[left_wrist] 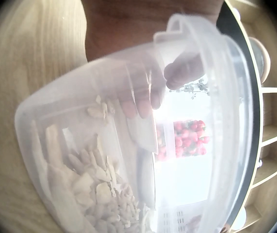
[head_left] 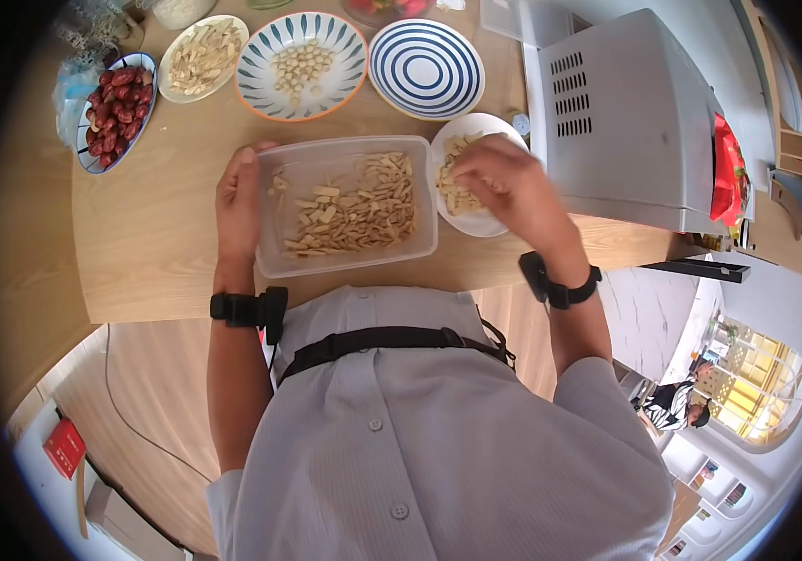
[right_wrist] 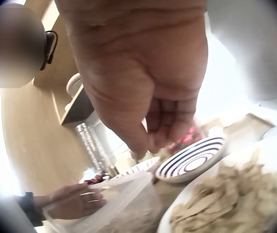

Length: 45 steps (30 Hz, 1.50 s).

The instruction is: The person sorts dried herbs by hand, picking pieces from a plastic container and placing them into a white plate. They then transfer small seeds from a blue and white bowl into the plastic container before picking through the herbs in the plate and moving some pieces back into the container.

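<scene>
A clear plastic container (head_left: 349,262) with pale dried slices (head_left: 364,206) in it stands near the table's front edge. My left hand (head_left: 238,201) grips its left wall; in the left wrist view the fingers (left_wrist: 143,104) show through the plastic. My right hand (head_left: 513,182) is over the white plate (head_left: 485,225) of similar pale slices (right_wrist: 216,199), right beside the container. In the right wrist view its thumb and fingertips (right_wrist: 139,148) come together, fingers curled, with no slice plainly showing between them.
Behind the container stand a blue-ringed plate (head_left: 426,103), a leaf-patterned plate (head_left: 261,97) of round pale pieces, a plate of pale strips (head_left: 203,58) and a dish of red dates (head_left: 121,107). A grey-white appliance (head_left: 616,122) borders the right side.
</scene>
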Each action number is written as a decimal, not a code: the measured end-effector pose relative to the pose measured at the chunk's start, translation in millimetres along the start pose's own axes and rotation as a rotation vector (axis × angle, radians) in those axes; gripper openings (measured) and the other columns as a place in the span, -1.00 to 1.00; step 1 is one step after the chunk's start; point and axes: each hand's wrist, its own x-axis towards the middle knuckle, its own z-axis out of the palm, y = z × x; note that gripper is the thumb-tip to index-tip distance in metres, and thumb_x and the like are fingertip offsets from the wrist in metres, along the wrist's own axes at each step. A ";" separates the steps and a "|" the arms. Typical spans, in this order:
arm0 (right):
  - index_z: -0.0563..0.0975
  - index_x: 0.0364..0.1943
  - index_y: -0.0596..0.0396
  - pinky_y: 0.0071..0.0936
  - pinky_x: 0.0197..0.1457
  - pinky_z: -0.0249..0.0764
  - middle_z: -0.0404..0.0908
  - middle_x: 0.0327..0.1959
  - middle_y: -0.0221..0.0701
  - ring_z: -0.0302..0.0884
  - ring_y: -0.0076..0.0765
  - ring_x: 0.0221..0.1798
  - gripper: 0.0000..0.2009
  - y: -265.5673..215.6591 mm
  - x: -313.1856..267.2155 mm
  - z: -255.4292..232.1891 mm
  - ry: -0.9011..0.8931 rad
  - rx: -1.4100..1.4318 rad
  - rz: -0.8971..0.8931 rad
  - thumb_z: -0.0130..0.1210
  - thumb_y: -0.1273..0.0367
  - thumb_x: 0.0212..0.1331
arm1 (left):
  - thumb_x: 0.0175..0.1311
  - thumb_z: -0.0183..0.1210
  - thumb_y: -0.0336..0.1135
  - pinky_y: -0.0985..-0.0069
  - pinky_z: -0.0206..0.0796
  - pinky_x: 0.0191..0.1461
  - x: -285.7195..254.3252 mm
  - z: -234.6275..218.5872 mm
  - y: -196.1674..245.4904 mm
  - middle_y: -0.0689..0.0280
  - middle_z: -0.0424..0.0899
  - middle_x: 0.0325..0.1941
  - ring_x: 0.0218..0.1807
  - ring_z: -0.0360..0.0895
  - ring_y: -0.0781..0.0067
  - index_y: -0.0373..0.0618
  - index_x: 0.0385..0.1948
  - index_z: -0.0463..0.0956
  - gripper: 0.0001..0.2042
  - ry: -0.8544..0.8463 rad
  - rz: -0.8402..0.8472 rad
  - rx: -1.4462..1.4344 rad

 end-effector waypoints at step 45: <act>0.67 -0.46 0.11 -0.14 -0.29 0.62 0.68 -0.46 -0.16 0.73 0.00 -0.28 -0.92 8.6 53.3 84.1 -0.511 -0.251 -0.501 0.18 0.44 0.07 | 0.68 -0.06 -0.05 0.51 0.43 0.22 1.7 -2.4 -1.5 0.33 0.72 0.03 0.07 0.59 0.54 -0.21 0.11 0.60 -0.59 -0.018 0.026 0.041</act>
